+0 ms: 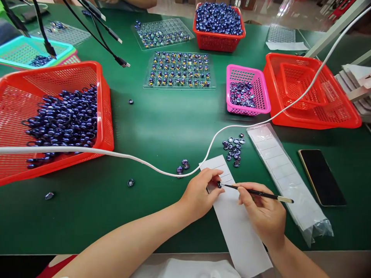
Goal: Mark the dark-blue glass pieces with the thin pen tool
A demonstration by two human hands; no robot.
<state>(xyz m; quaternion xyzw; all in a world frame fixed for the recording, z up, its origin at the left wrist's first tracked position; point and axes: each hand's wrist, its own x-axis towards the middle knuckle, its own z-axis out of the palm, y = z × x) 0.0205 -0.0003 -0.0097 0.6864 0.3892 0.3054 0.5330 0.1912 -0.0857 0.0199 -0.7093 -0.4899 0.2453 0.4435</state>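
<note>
My left hand (199, 193) pinches a small shiny dark-blue part (219, 185) between thumb and fingers, above a white paper strip (240, 231). In my right hand (265, 214) are slim black tweezers (257, 192) with a pale rear end. Their thin tip meets the small part; whether it grips anything there is too fine to tell. Under both hands the strip lies slanted, marked with lines at its far end. Beyond it rests a loose group of shiny dark-blue caps (234, 146). A few more dark-blue pieces (185, 164) lie left of the strip, beside a white cable.
The white cable (139, 158) crosses the green table. A red basket (106, 116) of looped blue parts stands left; a pink basket (262, 92), red baskets (344, 112) and filled clear trays (214, 81) stand farther back. Right are bagged strips (286, 173) and a phone (321, 177).
</note>
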